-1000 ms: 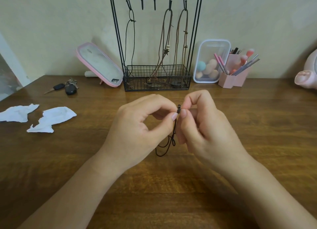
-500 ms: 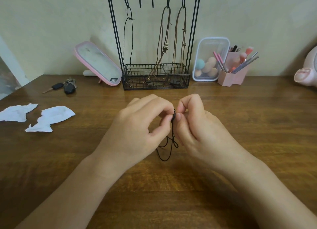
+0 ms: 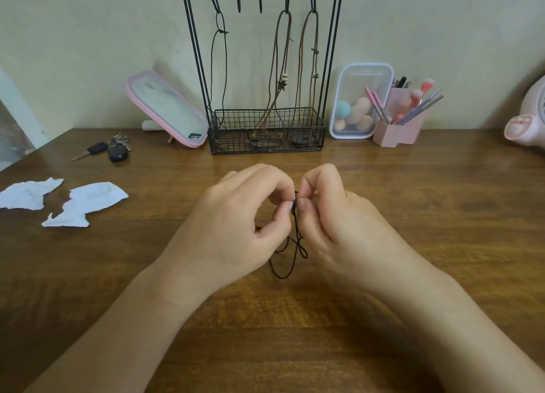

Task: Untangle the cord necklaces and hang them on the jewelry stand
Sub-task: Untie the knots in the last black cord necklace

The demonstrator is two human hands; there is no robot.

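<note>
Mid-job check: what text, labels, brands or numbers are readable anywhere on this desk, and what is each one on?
None can be read.
Pink-framed mirror: dark logo-like mark at its lower corner, too blurred to read.
Same mirror: small oval mark near its upper end, too small to read.
Car key: no marking can be made out.

On the worktop (image 3: 442, 215), a jewelry stand (image 3: 236, 121) sits at the back centre against the wall, with hung necklaces (image 3: 283, 81) trailing into its basket. Left of it are a mirror (image 3: 166, 108), then keys (image 3: 113, 151); paper scraps (image 3: 85, 204) lie nearer, on the left. A container (image 3: 358, 100) and a brush holder (image 3: 398, 133) stand to its right. Before the stand, the left hand (image 3: 236, 224) and right hand (image 3: 339, 224) pinch a cord necklace (image 3: 295, 215) between them
</note>
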